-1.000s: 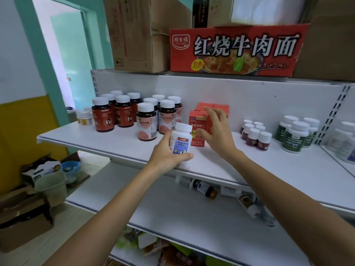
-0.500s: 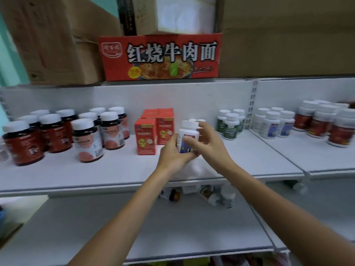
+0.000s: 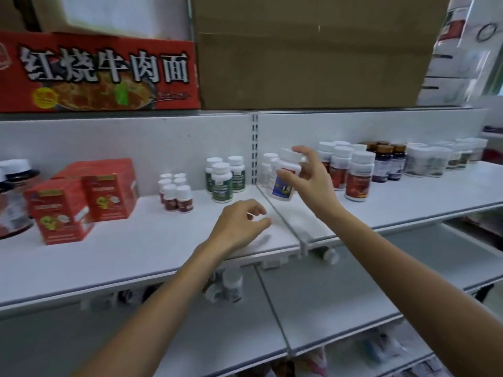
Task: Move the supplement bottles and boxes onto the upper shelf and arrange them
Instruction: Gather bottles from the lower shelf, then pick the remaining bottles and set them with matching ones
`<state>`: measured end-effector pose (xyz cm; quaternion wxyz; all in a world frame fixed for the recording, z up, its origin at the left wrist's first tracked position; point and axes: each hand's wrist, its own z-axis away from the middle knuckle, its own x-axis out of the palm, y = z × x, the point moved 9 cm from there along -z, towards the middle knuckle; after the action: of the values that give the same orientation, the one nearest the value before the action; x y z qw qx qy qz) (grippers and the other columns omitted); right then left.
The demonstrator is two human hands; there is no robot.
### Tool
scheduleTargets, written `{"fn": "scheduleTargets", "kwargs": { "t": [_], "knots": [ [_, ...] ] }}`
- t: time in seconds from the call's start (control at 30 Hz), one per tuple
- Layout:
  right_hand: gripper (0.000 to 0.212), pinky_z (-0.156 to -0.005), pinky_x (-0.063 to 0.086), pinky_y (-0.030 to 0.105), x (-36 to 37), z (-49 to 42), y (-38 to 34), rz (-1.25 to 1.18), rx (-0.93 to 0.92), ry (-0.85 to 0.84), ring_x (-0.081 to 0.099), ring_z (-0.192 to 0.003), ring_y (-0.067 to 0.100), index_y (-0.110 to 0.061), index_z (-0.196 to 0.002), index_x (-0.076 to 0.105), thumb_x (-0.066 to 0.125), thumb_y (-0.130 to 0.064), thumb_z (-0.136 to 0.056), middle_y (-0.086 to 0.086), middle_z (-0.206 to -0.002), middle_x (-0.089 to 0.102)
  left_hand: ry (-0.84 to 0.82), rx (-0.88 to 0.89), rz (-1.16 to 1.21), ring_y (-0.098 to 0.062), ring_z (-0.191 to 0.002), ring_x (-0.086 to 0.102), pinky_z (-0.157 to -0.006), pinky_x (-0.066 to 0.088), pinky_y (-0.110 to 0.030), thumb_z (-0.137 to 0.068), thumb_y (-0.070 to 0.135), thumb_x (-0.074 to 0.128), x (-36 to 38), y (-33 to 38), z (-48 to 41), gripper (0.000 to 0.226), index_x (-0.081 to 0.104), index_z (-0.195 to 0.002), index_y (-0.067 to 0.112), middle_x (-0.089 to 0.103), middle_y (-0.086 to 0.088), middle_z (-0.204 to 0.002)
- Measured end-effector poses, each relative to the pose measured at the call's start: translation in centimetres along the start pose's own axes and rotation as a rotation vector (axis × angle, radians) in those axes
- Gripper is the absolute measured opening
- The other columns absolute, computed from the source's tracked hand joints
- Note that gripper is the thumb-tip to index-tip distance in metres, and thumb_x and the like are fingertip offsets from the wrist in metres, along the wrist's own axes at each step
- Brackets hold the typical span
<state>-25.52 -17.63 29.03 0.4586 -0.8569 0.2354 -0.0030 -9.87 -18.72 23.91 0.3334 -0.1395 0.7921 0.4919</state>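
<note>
On the upper shelf [image 3: 136, 248], at the seam between two shelf sections, a white bottle with a blue label [image 3: 283, 187] is held tilted in the right hand [image 3: 313, 186], the grip pinched on it with the thumb across the body and the fingers by the cap. The bottle is positioned just in front of a small group of like white bottles [image 3: 268, 170] standing at the back panel; whether its base touches the shelf cannot be determined. The left hand [image 3: 236, 227] is noted low over the shelf front, its grip loosely curled and holding nothing. The step in hand is judged to be the placing of this bottle with its own kind. The next move is considered to call for the bottle to be righted and set down against the matching group, label outward (the red-labelled bottles [image 3: 353, 175] just to the right leave little margin, so a knock is to be guarded against). Further bottles [image 3: 231, 287] are observed lying on the lower shelf [image 3: 340, 295], partly hidden beneath the upper shelf's edge; the task is therefore assessed as unfinished, and the free left hand as well placed for the next collection.
</note>
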Motion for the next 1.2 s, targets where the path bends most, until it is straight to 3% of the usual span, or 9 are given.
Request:
{"fn": "scheduleTargets", "kwargs": {
  "t": [0.13, 0.23, 0.37, 0.53, 0.73, 0.9, 1.0, 1.13, 1.2],
  "knots": [
    [0.044, -0.084, 0.054, 0.034, -4.1, -2.2, 3.3, 0.12, -0.035, -0.034, 0.063, -0.096, 0.017, -0.029, -0.117, 0.047, 0.071, -0.027, -0.081, -0.002, -0.109, 0.063, -0.069, 0.047, -0.269, -0.023, -0.117, 0.048, -0.098, 0.038, -0.036, -0.087, 0.041, 0.055, 6.4, 3.6, -2.8, 0.036, 0.056, -0.118, 0.024, 0.054, -0.005, -0.123],
    [0.048, -0.082, 0.054, 0.03, -5.1, -3.4, 5.2, 0.156, -0.048, -0.089, 0.061, -0.097, 0.017, -0.024, -0.123, 0.048, 0.072, -0.026, -0.081, 0.001, -0.115, 0.059, -0.099, 0.052, -0.529, -0.025, -0.122, 0.036, -0.097, 0.029, -0.038, -0.09, 0.048, 0.045, 8.7, 4.2, -3.4, 0.043, 0.049, -0.126, 0.025, 0.045, -0.004, -0.13],
    [0.05, -0.073, 0.048, 0.012, -3.1, -3.9, 6.6, 0.156, -0.068, -0.236, 0.059, -0.09, 0.011, -0.019, -0.124, 0.049, 0.073, -0.02, -0.079, -0.005, -0.105, 0.058, -0.035, 0.053, -0.469, -0.019, -0.12, 0.038, -0.097, 0.03, -0.032, -0.09, 0.045, 0.047, 8.1, 4.2, -2.9, 0.039, 0.053, -0.123, 0.025, 0.05, 0.001, -0.129],
    [0.055, -0.084, 0.048, 0.026, -0.7, -4.2, 7.5, 0.163, -0.116, -0.332, 0.058, -0.098, 0.012, -0.022, -0.126, 0.05, 0.075, -0.019, -0.077, -0.006, -0.11, 0.059, 0.014, 0.051, -0.486, -0.016, -0.118, 0.04, -0.096, 0.032, -0.03, -0.089, 0.042, 0.049, 8.1, 4.6, -2.8, 0.037, 0.055, -0.121, 0.024, 0.052, 0.003, -0.129],
    [0.064, -0.084, 0.044, 0.024, -0.4, -4.8, 7.7, 0.204, -0.094, -0.323, 0.058, -0.1, 0.019, -0.018, -0.131, 0.047, 0.077, -0.018, -0.075, 0.007, -0.119, 0.061, 0.036, 0.033, -0.494, -0.017, -0.117, 0.041, -0.095, 0.033, -0.03, -0.089, 0.038, 0.051, 7.9, 4.6, -2.4, 0.034, 0.059, -0.119, 0.023, 0.053, 0.0, -0.125],
    [0.086, -0.091, 0.043, 0.03, -1.7, -3.7, 7.1, 0.261, -0.12, -0.284, 0.053, -0.109, 0.02, -0.024, -0.144, 0.03, 0.078, -0.021, -0.073, 0.008, -0.12, 0.055, 0.103, 0.044, -0.562, -0.019, -0.115, 0.042, -0.094, 0.031, -0.03, -0.088, 0.033, 0.051, 7.2, 5.3, -2.1, 0.034, 0.057, -0.119, 0.02, 0.053, -0.002, -0.122],
    [0.08, -0.094, 0.04, 0.031, -3.5, -2.6, 6.1, 0.325, -0.167, -0.237, 0.052, -0.111, 0.022, -0.023, -0.144, 0.03, 0.074, -0.021, -0.077, 0.011, -0.121, 0.056, 0.146, 0.086, -0.533, -0.02, -0.115, 0.043, -0.092, 0.031, -0.028, -0.09, 0.03, 0.051, 7.2, 6.5, -1.0, 0.032, 0.057, -0.12, 0.019, 0.054, -0.002, -0.122],
    [0.063, -0.082, 0.038, 0.018, -5.7, 0.7, 4.2, 0.312, -0.189, -0.189, 0.05, -0.098, 0.01, -0.015, -0.137, 0.041, 0.07, -0.013, -0.08, 0.005, -0.118, 0.06, 0.208, 0.145, -0.457, -0.019, -0.109, 0.048, -0.083, 0.035, -0.027, -0.09, 0.029, 0.053, 7.3, 8.0, 1.7, 0.029, 0.061, -0.115, 0.019, 0.057, 0.0, -0.115],
    [0.058, -0.08, 0.039, 0.02, -6.8, 2.7, 3.9, 0.296, -0.15, -0.166, 0.051, -0.095, 0.011, -0.017, -0.133, 0.044, 0.068, -0.014, -0.08, 0.002, -0.115, 0.059, 0.219, 0.167, -0.421, -0.018, -0.105, 0.051, -0.08, 0.037, -0.027, -0.089, 0.026, 0.055, 7.4, 8.4, 3.3, 0.026, 0.062, -0.113, 0.017, 0.058, -0.001, -0.11]
  ]
}}
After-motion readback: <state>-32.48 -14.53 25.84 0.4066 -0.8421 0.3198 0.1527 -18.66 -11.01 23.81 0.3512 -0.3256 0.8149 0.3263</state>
